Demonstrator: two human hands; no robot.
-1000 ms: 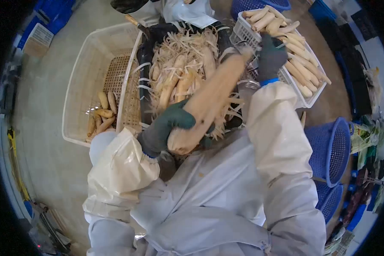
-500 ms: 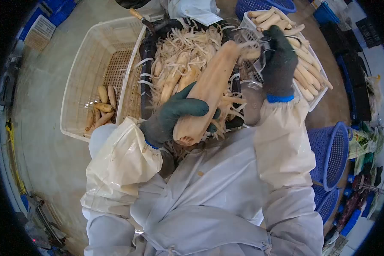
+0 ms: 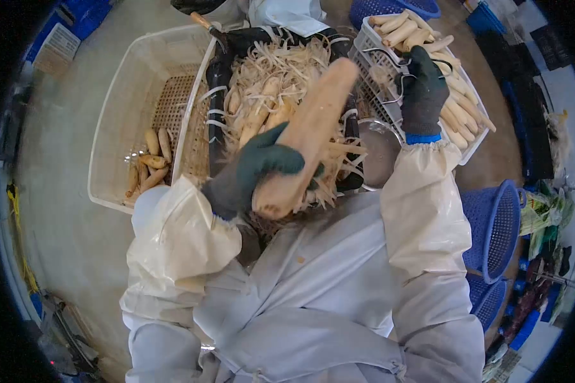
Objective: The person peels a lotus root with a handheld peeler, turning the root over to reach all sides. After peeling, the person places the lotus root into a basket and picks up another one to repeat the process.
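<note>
My left hand [image 3: 255, 169], in a dark green and grey glove, is wrapped round a large pale root [image 3: 310, 137], held at a slant with its thick lower end towards me. Beneath the root lies a black-rimmed container [image 3: 218, 83] heaped with thin peelings [image 3: 281, 64] and several roots. My right hand [image 3: 423, 89], gloved the same way, is closed round a wire-framed tool [image 3: 396, 57] to the right of the root's upper end, apart from it. The tool's far part is thin and partly blurred.
A white basket [image 3: 118, 108] with several small brownish roots stands at left. At upper right, a white crate [image 3: 473, 147] holds many peeled roots. Blue baskets [image 3: 492, 233] stand at right. A wooden-handled tool [image 3: 201, 20] rests on the rim at top, near a metal bowl [image 3: 378, 153].
My right hand with the tool has moved slightly right and down, away from the root. The root has shifted slightly left and looks turned in my left hand.
</note>
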